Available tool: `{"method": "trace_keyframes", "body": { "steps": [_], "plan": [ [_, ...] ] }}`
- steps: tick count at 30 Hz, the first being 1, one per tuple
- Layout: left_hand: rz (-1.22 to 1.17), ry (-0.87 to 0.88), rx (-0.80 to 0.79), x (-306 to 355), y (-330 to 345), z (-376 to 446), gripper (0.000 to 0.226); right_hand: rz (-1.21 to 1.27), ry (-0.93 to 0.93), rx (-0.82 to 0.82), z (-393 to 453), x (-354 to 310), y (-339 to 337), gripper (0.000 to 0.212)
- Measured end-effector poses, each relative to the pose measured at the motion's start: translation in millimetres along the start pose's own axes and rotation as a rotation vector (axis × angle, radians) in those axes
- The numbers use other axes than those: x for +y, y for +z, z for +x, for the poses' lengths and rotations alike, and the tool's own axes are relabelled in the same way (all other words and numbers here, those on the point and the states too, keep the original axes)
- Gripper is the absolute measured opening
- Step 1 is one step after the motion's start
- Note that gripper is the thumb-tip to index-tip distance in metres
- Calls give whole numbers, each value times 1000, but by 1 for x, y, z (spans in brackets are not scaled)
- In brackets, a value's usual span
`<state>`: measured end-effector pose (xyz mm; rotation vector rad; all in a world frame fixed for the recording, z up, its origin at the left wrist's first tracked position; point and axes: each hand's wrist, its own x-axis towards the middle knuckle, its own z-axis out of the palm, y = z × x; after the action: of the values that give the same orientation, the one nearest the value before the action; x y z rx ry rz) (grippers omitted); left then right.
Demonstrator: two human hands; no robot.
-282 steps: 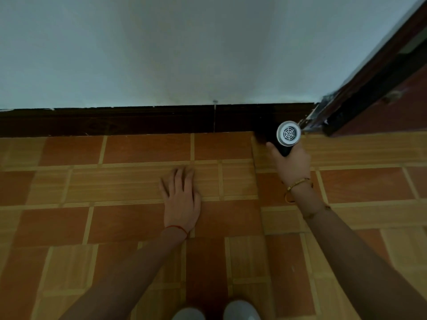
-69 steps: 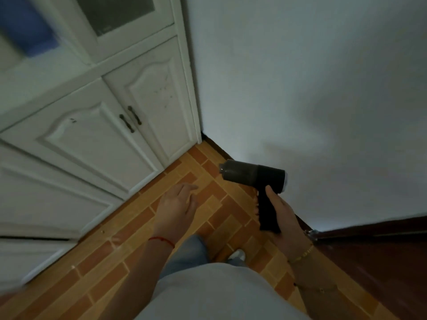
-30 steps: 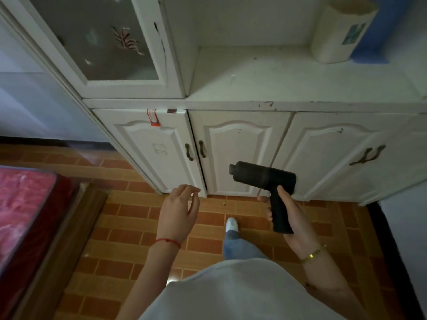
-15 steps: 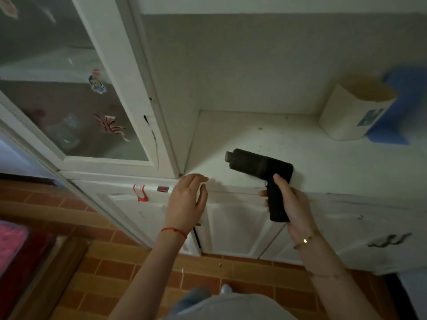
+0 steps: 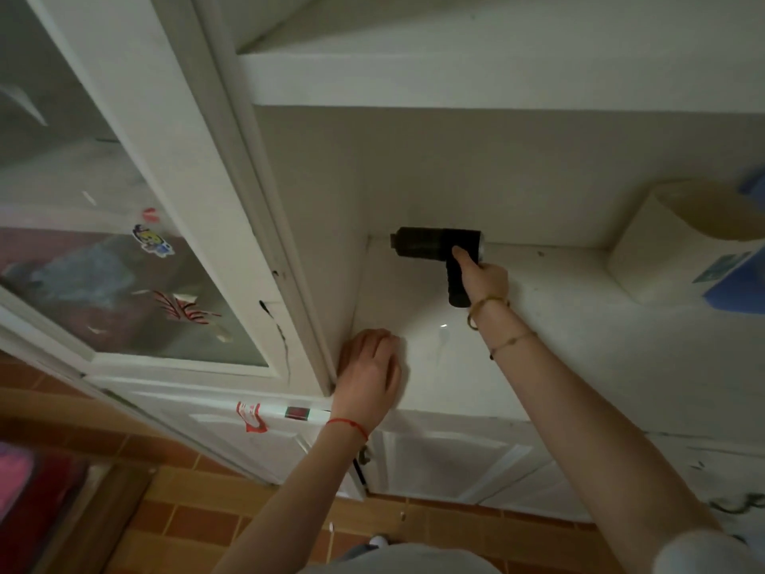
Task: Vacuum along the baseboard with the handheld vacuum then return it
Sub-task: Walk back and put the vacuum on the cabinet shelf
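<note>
Head view, dim light.

— Where's your vacuum (image 5: 439, 247)?

— Far left corner of the worktop (image 5: 559, 325), nozzle left. Half a second ago you carried it at the near edge. Right hand (image 5: 484, 279) grips the handle; left hand (image 5: 370, 368) rests flat, loose.

— Meaning?

— Return nearly done. Whether it's touching down, can't tell. Release remains.

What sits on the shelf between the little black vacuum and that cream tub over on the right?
Nothing: the head view shows only bare white shelf between the vacuum, held by the right hand, and the tub.
</note>
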<state>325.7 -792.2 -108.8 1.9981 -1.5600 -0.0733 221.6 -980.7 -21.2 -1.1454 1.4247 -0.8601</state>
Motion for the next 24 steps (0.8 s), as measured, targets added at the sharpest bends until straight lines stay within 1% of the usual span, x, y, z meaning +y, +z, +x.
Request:
{"method": "trace_keyframes", "body": {
  "steps": [7,10,16,18,23,24],
  "plan": [
    [0,28,19,1,1,3,29,-168,0,-6,45,-8,42,50],
    [4,39,19,3,0,4,32,-228,-28,-20,55,-5,53,53],
    [17,45,15,0,4,4,34,-429,-99,-5,68,2,66,57],
    [18,52,18,0,4,4,35,-523,-142,-10,68,4,64,59],
    [20,29,4,2,2,4,37,-877,-278,9,61,1,57,63],
    [19,26,3,1,4,4,37,-943,-329,12,65,3,57,63]
  ]
}}
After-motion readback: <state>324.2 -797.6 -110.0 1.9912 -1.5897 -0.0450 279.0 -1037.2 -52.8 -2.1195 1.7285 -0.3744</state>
